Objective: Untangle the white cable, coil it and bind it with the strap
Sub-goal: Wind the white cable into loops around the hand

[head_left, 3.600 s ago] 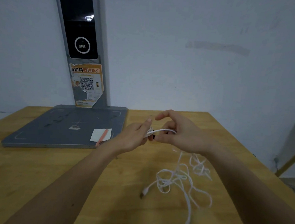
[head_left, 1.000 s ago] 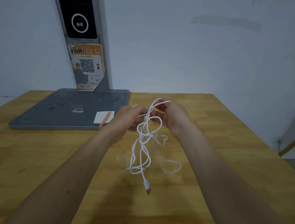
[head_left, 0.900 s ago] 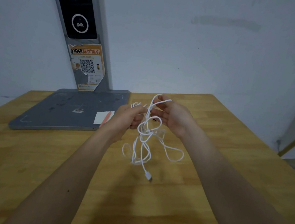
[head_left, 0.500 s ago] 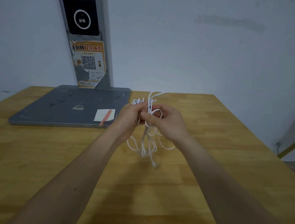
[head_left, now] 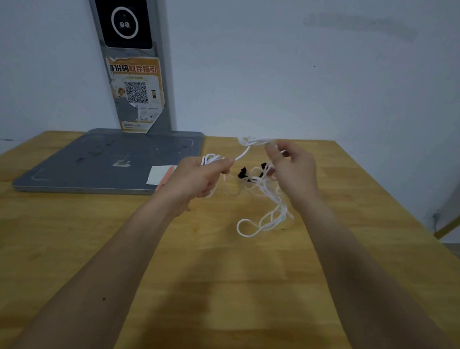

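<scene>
The white cable (head_left: 270, 219) hangs in tangled loops between both hands above the wooden table (head_left: 213, 297). My left hand (head_left: 198, 178) grips a small bunch of cable loops at its top. My right hand (head_left: 293, 174) is raised a little higher and pinches a strand that runs back to the left hand. A black strap (head_left: 244, 173) sits on the cable between the two hands. The lowest loop dangles just over the tabletop, below the right hand.
A grey flat base (head_left: 114, 162) with an upright post (head_left: 130, 56), its screen and a QR-code poster stands at the back left. A white paper slip (head_left: 158, 174) lies on the base's right corner. The table's right edge drops off beside a wall.
My hands have pulled apart, the right one moving up and to the right. The cable bundle has spread out between them and the black strap has come into sight.
</scene>
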